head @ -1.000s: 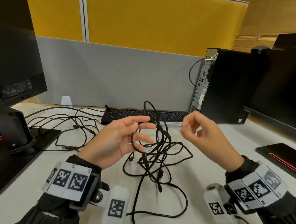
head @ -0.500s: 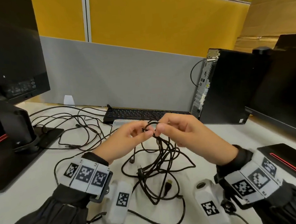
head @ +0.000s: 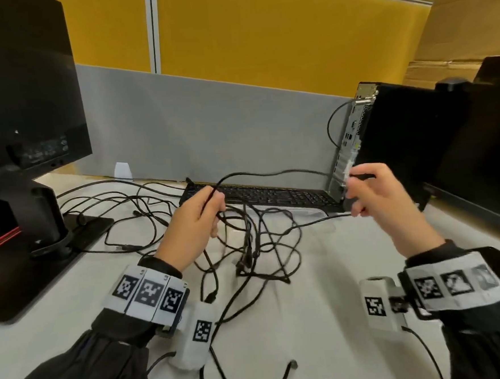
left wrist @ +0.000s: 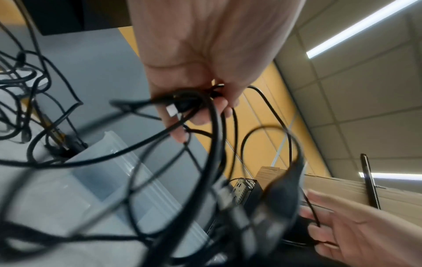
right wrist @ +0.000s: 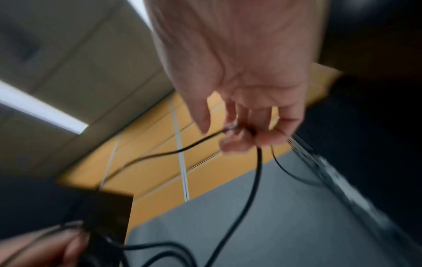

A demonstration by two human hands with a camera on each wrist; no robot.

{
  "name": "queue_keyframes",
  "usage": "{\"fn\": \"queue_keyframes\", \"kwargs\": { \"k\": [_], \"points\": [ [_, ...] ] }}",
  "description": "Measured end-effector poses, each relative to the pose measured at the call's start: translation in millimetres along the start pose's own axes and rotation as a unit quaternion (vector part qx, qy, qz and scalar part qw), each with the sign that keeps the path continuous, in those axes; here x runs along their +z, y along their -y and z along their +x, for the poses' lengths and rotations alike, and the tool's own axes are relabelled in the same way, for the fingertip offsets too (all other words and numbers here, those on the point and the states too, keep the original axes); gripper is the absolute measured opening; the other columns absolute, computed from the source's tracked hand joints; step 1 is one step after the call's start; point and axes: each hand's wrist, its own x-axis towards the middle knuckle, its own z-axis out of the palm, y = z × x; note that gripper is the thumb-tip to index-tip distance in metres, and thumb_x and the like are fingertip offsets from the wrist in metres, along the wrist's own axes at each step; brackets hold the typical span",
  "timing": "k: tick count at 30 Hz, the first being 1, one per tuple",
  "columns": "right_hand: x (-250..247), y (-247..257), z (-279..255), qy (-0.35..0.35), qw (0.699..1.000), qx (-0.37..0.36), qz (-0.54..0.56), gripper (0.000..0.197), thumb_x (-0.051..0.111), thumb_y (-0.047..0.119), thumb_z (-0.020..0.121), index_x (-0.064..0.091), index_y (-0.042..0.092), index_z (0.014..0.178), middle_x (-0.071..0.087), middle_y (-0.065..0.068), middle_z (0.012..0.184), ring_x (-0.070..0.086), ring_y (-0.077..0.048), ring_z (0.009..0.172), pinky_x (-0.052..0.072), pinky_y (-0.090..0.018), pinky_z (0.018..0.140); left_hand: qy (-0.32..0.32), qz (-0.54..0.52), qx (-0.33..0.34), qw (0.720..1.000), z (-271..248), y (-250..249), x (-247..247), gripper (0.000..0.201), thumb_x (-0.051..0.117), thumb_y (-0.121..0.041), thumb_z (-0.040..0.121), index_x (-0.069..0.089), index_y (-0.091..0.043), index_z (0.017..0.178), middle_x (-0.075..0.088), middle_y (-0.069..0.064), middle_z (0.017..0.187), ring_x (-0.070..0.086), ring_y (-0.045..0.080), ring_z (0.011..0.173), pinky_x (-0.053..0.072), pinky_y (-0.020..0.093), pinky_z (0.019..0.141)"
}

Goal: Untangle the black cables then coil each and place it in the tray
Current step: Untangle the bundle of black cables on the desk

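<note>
- A white tabletop [head: 325, 317] sits before a grey divider and yellow wall, with a black keyboard [head: 266, 192] and black computer tower [head: 402, 149] at the back.
- The thin black tangled cables [head: 258, 242] sprawl mid-table, partly lifted; nothing looks coiled yet, and the clear plastic tray [left wrist: 109, 180] appears to hold no coil, so most work remains.
- The left hand [head: 192, 226], raised, has its fingers [left wrist: 200, 115] curled round a bunch of strands.
- The right hand [head: 383, 203], held well apart, pinches one strand, stretched between both hands.
</note>
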Motion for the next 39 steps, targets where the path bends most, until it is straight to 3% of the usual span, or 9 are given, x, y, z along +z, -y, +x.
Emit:
{"fn": "queue_keyframes", "kwargs": {
  "k": [5,11,15,18,21,24,31,34,39],
  "points": [
    [42.8,19.6,-19.8,0.17,0.942,-0.151,-0.247,0.061,0.059,0.045,0.083,0.032,0.034,0.136,0.052,0.009,0.109,0.055,-0.003,0.08,0.045,-0.029,0.083,0.044,0.069,0.045,0.996,-5.1,-6.3,4.5,0.023,0.044,-0.018,0.097,0.056,-0.019,0.078,0.054,-0.01,0.066,0.045,0.004,0.061,0.036,0.022,0.061],
    [75.3,44.0,-41.0,0.266,0.899,-0.318,-0.14,0.012,0.058,0.028,0.092,0.053,0.032,0.081,0.045,0.018,0.054,0.047,-0.002,0.055,0.032,-0.014,0.054,0.068,0.076,0.062,0.993,-7.3,-7.9,2.5,0.023,0.044,-0.028,0.096,0.058,-0.025,0.078,0.051,-0.007,0.063,0.045,0.007,0.059,0.035,0.02,0.057],
    [41.5,26.5,-11.7,0.043,0.958,-0.208,0.195,0.025,0.041,0.022,0.099,0.047,0.024,0.075,0.039,0.014,0.05,0.03,-0.002,0.042,0.026,-0.016,0.042,0.033,0.104,0.025,0.994,-2.4,-0.5,-6.9,0.029,0.045,-0.034,0.095,0.058,-0.018,0.075,0.042,-0.007,0.052,0.039,0.004,0.05,0.032,0.017,0.051],
    [8.1,-5.2,14.0,-0.164,0.919,-0.056,0.354,0.026,0.038,0.019,0.097,0.044,0.023,0.073,0.027,0.009,0.05,0.021,-0.008,0.041,0.02,-0.021,0.04,0.058,0.083,0.016,0.995,-0.5,2.9,-10.2,0.019,0.055,-0.032,0.09,0.059,-0.02,0.077,0.051,-0.014,0.054,0.043,0.002,0.051,0.034,0.013,0.052],
    [4.1,-33.6,23.6,-0.226,0.931,0.057,0.283,0.015,0.039,0.019,0.095,0.052,0.025,0.093,0.047,0.009,0.07,0.041,-0.006,0.056,0.034,-0.022,0.055,0.118,0.092,0.024,0.988,-3.7,1.2,-5.1,0.012,0.056,-0.033,0.09,0.061,-0.024,0.083,0.053,-0.016,0.062,0.045,0.001,0.057,0.036,0.014,0.055],
    [12.1,-38.4,19.9,-0.218,0.976,-0.011,0.017,0.044,0.052,0.019,0.091,0.041,0.021,0.133,0.044,-0.006,0.128,0.044,-0.018,0.113,0.037,-0.029,0.093,0.126,0.1,0.024,0.987,-5.6,-0.9,-0.5,0.014,0.053,-0.033,0.091,0.062,-0.026,0.084,0.05,-0.017,0.061,0.044,0.002,0.056,0.035,0.014,0.055],
    [61.8,21.3,-40.8,0.052,0.935,-0.233,-0.262,0.048,0.036,0.061,0.088,0.035,0.048,0.134,0.031,0.012,0.142,0.018,-0.011,0.14,0.005,-0.06,0.109,0.126,0.106,0.04,0.986,-9.3,-7.9,4.0,0.015,0.052,-0.032,0.092,0.063,-0.027,0.082,0.052,-0.008,0.061,0.046,0.003,0.059,0.035,0.013,0.055],
    [74.5,23.0,-50.3,0.182,0.924,-0.215,-0.259,0.059,0.037,0.061,0.088,0.009,0.057,0.14,0.036,0.021,0.138,0.025,0.0,0.134,0.003,-0.058,0.112,0.137,0.08,0.057,0.986,-13.3,-14.3,6.0,0.019,0.055,-0.034,0.089,0.065,-0.02,0.081,0.052,-0.005,0.061,0.047,0.004,0.059,0.035,0.013,0.055],
    [77.1,20.1,-47.8,0.145,0.94,-0.247,-0.187,0.049,0.043,0.054,0.091,0.024,0.058,0.136,0.053,0.018,0.111,0.049,0.001,0.106,0.025,-0.036,0.098,0.164,0.072,0.061,0.982,-18.0,-20.3,10.3,0.013,0.057,-0.039,0.086,0.061,-0.036,0.074,0.059,-0.016,0.066,0.052,0.001,0.064,0.038,0.012,0.059]
  ]
}}
